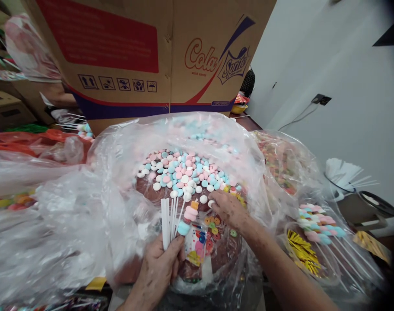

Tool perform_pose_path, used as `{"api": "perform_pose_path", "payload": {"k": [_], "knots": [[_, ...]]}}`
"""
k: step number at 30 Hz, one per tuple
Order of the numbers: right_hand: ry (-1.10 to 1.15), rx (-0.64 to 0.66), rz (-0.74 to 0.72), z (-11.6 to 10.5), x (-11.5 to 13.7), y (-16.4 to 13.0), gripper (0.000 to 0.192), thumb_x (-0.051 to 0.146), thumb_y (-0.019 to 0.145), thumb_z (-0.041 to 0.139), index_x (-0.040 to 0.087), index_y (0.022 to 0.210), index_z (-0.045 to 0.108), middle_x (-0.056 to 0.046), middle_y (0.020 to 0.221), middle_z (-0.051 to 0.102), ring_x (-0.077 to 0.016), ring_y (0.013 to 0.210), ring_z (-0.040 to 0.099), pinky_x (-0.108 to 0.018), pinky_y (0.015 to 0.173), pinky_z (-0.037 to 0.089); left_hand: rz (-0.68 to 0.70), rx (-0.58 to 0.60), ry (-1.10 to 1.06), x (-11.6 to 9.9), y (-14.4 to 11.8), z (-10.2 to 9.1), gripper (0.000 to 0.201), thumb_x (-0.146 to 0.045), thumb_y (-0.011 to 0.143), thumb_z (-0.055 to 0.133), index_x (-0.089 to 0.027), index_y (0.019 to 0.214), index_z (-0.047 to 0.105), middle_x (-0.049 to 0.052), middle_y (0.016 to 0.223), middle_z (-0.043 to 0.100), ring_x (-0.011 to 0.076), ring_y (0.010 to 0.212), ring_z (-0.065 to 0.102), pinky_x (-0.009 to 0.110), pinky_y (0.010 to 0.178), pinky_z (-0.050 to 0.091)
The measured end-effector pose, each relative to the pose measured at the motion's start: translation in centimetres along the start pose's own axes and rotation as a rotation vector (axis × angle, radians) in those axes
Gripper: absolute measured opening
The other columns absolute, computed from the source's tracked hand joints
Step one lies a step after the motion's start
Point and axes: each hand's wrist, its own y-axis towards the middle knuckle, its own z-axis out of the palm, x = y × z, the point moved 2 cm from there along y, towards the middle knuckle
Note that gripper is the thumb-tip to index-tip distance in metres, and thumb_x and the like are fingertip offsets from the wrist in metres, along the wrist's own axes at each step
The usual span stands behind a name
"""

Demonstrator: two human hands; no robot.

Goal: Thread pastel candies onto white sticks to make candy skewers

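Note:
My left hand [164, 259] is closed round a bunch of white sticks [169, 220]. One candy skewer [189, 216] in that hand carries a blue piece, pink pieces and an orange one at its tip. My right hand [227, 209] is by the near edge of the candy pile, fingers bent down with the fingertips at a white candy [211, 203]. Pink, blue and white round candies [184, 172] lie heaped in a large clear plastic bag [119, 172]. Small ring-shaped candies [213, 226] and a printed packet [197, 244] lie nearer me.
A tall cardboard box [128, 47] stands behind the bag. On the right are finished candy skewers [320, 224], gold twist ties [302, 252], a bag of gummies [278, 164] and a container of white sticks [342, 172]. A person's arm [59, 95] shows at left.

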Motion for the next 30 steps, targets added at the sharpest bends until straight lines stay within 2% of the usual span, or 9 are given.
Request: {"api": "perform_pose_path", "payload": {"k": [5, 7, 12, 18, 22, 30], "knots": [[0.122, -0.225, 0.004, 0.1, 0.0, 0.6, 0.019, 0.005, 0.087, 0.049, 0.019, 0.089, 0.062, -0.004, 0.093, 0.061, -0.0178, 0.082, 0.058, -0.028, 0.072, 0.042, -0.017, 0.013, 0.021, 0.2, 0.2, -0.2, 0.055, -0.072, 0.068, 0.063, -0.020, 0.056, 0.054, -0.004, 0.028, 0.042, 0.0086, 0.028, 0.034, 0.021, 0.037, 0.025], [0.132, -0.280, -0.051, 0.4, 0.4, 1.0, 0.021, 0.004, 0.089, 0.046, 0.019, 0.092, 0.061, -0.006, 0.095, 0.060, -0.0187, 0.084, 0.058, -0.029, 0.072, 0.045, -0.021, 0.004, 0.020, 0.2, 0.2, -0.1, 0.055, -0.073, 0.067, 0.063, -0.020, 0.055, 0.054, -0.004, 0.028, 0.042, 0.0089, 0.028, 0.034, 0.021, 0.037, 0.025], [0.122, -0.258, -0.246, 1.6, 1.0, 0.9, 0.023, 0.004, 0.090, 0.045, 0.022, 0.087, 0.058, -0.006, 0.089, 0.060, -0.0206, 0.083, 0.057, -0.032, 0.075, 0.048, -0.018, 0.002, 0.021, 0.2, 0.1, -0.1, 0.055, -0.072, 0.068, 0.064, -0.020, 0.055, 0.054, -0.004, 0.028, 0.042, 0.0092, 0.028, 0.035, 0.021, 0.036, 0.026], [0.137, -0.285, -0.154, 2.2, 0.1, 0.5, 0.015, 0.008, 0.087, 0.047, 0.020, 0.088, 0.056, -0.006, 0.088, 0.063, -0.0213, 0.082, 0.058, -0.031, 0.075, 0.045, -0.018, -0.010, 0.020, 0.6, 0.2, -0.2, 0.051, -0.067, 0.072, 0.064, -0.020, 0.056, 0.055, -0.005, 0.029, 0.042, 0.0084, 0.029, 0.033, 0.021, 0.037, 0.026], [0.148, -0.328, -0.154, 2.0, 0.1, 0.5, 0.014, 0.010, 0.087, 0.048, 0.020, 0.090, 0.057, -0.007, 0.091, 0.065, -0.0213, 0.084, 0.058, -0.031, 0.076, 0.044, -0.047, -0.003, 0.002, 0.6, 0.2, -0.1, 0.050, -0.067, 0.069, 0.065, -0.020, 0.055, 0.053, -0.005, 0.028, 0.042, 0.0085, 0.028, 0.032, 0.021, 0.036, 0.024], [-0.026, -0.257, -0.194, 2.4, 1.2, 0.2, 0.020, 0.003, 0.087, 0.049, 0.020, 0.089, 0.058, -0.009, 0.095, 0.066, -0.0221, 0.090, 0.058, -0.031, 0.079, 0.045, -0.024, 0.001, 0.015, 1.0, 0.4, -0.2, 0.052, -0.069, 0.071, 0.064, -0.020, 0.056, 0.055, -0.005, 0.028, 0.042, 0.0082, 0.027, 0.032, 0.021, 0.035, 0.023]]}}
